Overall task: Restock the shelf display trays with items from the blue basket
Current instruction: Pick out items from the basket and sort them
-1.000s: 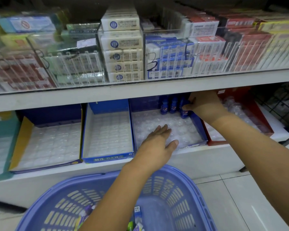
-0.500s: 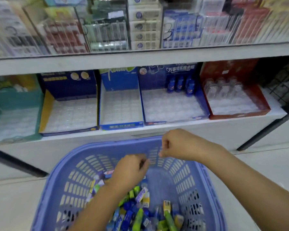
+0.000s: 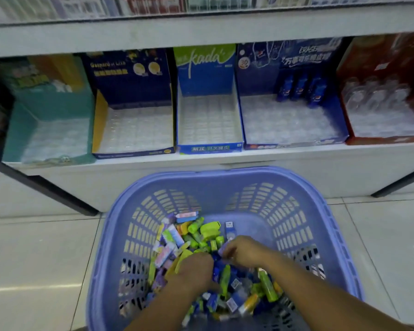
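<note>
Both hands down in the blue basket, below the shelf trays.
Nearest, the left hand and right hand reach with curled fingers into the mixed small items in the blue basket; I cannot tell whether either grips anything. Farther, on the shelf, left to right: teal tray, navy tray, blue tray, dark blue tray holding three blue bottles at its far side, red tray.

Blue basket on floor below shelf trays, small colourful packs heaped inside.
</note>
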A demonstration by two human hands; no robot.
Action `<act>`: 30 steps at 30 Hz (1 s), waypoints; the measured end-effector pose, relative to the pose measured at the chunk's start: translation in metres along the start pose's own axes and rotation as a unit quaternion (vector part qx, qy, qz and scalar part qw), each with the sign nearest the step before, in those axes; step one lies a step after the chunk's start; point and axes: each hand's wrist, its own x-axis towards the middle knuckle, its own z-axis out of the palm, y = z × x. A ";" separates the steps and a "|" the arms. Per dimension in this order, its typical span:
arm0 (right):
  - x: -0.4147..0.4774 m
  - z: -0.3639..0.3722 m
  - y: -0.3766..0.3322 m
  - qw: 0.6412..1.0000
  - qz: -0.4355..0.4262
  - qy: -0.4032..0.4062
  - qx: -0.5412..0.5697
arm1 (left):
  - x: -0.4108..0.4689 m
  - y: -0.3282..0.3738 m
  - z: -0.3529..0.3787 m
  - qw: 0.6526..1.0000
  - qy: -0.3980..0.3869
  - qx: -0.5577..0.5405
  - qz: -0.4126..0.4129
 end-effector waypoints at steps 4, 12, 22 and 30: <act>0.013 0.015 -0.001 0.998 -0.045 0.028 -0.015 | 0.003 0.002 -0.005 0.998 0.019 -0.040 -0.042; 0.027 0.029 -0.010 0.985 -0.086 0.048 -0.141 | -0.008 -0.062 -0.055 0.894 -0.034 -0.434 -0.111; 0.012 0.016 -0.026 0.985 -0.127 0.111 -0.047 | -0.034 -0.046 -0.080 0.847 0.017 -0.525 -0.085; -0.075 -0.091 -0.053 0.831 -0.170 0.059 0.526 | -0.059 -0.003 -0.115 0.785 0.060 -0.616 0.044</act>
